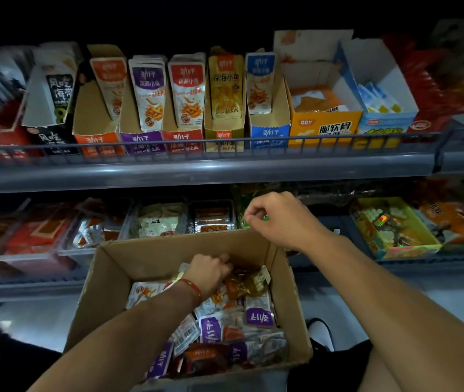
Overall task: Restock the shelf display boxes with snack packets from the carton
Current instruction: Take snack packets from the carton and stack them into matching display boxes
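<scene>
Restocking looks partway: several display boxes [185, 91] on the upper shelf [196, 168] stand filled, the orange box [95, 114] nearly bare, while the carton [191, 301] below holds many snack packets [211, 329], the left hand [211, 271] apparently gripping some, the right hand [276, 219] loosely curled, seemingly empty.

Left hand [211, 268] reaches downward with fingers curled; right hand [277, 219] hovers higher, loosely curled.

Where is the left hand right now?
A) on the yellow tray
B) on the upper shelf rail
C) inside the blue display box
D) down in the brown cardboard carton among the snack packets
D: the left hand is down inside the brown cardboard carton, fingers curled among the snack packets.
</scene>
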`<state>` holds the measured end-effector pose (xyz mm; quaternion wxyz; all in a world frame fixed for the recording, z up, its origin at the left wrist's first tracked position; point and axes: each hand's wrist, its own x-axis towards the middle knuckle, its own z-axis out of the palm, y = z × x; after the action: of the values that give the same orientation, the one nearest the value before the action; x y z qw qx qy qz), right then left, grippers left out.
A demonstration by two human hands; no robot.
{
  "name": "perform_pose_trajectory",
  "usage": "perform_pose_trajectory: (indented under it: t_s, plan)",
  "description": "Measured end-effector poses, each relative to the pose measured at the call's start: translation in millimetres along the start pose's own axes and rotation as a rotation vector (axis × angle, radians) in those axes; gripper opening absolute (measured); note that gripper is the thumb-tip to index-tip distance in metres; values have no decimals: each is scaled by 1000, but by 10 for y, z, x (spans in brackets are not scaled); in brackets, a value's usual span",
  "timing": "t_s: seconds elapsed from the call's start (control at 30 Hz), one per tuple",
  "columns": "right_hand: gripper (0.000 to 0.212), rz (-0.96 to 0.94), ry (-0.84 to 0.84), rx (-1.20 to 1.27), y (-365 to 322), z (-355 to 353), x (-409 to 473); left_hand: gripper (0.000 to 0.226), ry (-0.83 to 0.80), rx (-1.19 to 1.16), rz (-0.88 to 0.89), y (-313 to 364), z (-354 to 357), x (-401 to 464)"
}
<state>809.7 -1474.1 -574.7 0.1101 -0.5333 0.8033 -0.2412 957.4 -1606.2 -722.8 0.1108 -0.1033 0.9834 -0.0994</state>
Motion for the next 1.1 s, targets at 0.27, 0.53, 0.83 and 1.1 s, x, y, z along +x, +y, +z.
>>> perform_pose_trajectory:
  t_s: [0.27,0.53,0.83,1.1]
  plan:
    - [19,-15,-296,63,-45,-18,-56,40,484,-376,179,-320,-361,-657]
    - [49,94,-440,689,-403,0,-82,27,849,-1069,57,-513,-1234,-1083]
    - [31,111,-99,751,-811,-39,-54,28,594,-1724,-307,-708,-1280,-1027]
    - [11,-57,181,277,-984,-462,167,24,790,-1447,-180,-883,-1494,-977]
